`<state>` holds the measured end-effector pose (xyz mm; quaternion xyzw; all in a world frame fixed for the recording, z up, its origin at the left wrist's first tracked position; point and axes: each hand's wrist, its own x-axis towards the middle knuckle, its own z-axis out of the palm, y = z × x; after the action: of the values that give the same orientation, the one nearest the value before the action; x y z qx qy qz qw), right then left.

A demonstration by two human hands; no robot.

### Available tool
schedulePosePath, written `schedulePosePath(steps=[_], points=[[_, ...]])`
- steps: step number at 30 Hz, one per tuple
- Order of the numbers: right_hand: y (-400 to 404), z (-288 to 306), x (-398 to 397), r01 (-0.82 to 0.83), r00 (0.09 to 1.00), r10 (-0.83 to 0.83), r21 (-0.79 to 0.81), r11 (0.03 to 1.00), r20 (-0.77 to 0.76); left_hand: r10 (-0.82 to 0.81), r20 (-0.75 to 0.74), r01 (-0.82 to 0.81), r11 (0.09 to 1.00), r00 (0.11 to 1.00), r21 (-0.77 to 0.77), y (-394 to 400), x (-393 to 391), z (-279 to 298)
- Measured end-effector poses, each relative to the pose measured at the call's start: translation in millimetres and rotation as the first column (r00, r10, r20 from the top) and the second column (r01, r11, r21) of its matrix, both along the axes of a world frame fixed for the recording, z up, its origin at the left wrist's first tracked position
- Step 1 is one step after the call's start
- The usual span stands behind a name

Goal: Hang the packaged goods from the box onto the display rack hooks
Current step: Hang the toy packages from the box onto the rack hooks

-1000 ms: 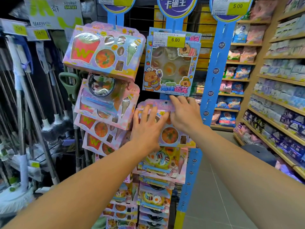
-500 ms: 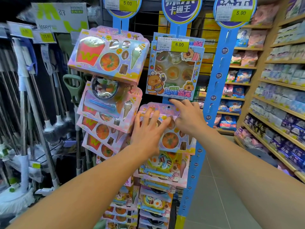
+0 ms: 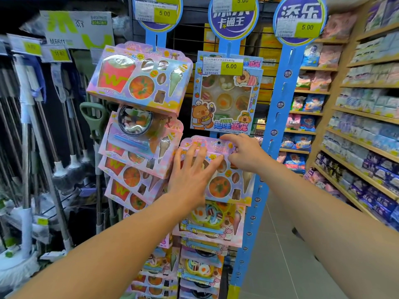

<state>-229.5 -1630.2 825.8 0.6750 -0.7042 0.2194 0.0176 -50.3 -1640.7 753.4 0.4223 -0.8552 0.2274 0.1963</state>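
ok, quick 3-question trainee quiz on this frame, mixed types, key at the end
1. True or false: the left hand lies flat, fingers spread, on the pink package.
2. Where does the right hand touch that package? A) bottom edge B) top, by the hang hole C) nowhere
3. Fill in: the tag on the blue bear package above reads ___.

Key: 1 true; 2 B; 3 6.00
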Motion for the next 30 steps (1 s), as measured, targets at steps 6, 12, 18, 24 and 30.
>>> schedulePosePath(steps=[6,12,18,24,30], points=[[-2.0,3.1,1.6,0.041,0.999,-0.041,0.044,0.998,0.010,0.002,0.031,-0.001,1.000,1.000,-0.011,-1.7,-1.2,6.3],[5.5,1.8,4.5,0.052,0.998,-0.053,0.009,0.999,0.033,-0.015,0.037,0.016,1.000,0.999,-0.015,-1.9,2.7,6.7],[7.1,-5.5,8.4,0.089,0.996,-0.089,0.026,0.996,-0.033,-0.010,0.056,0.009,1.000,0.998,0.009,-1.4,5.2,5.3],[6.0,-7.1,12.1,0.048,0.998,-0.048,0.001,0.999,0.032,-0.009,0.083,0.009,1.000,0.997,0.003,-0.8,14.2,2.4],[9.9,-15.4,6.2,-0.009,1.000,0.009,-0.045,0.999,0.017,-0.010,0.063,0.009,1.000,0.998,0.010,0.1,10.0,-0.5]])
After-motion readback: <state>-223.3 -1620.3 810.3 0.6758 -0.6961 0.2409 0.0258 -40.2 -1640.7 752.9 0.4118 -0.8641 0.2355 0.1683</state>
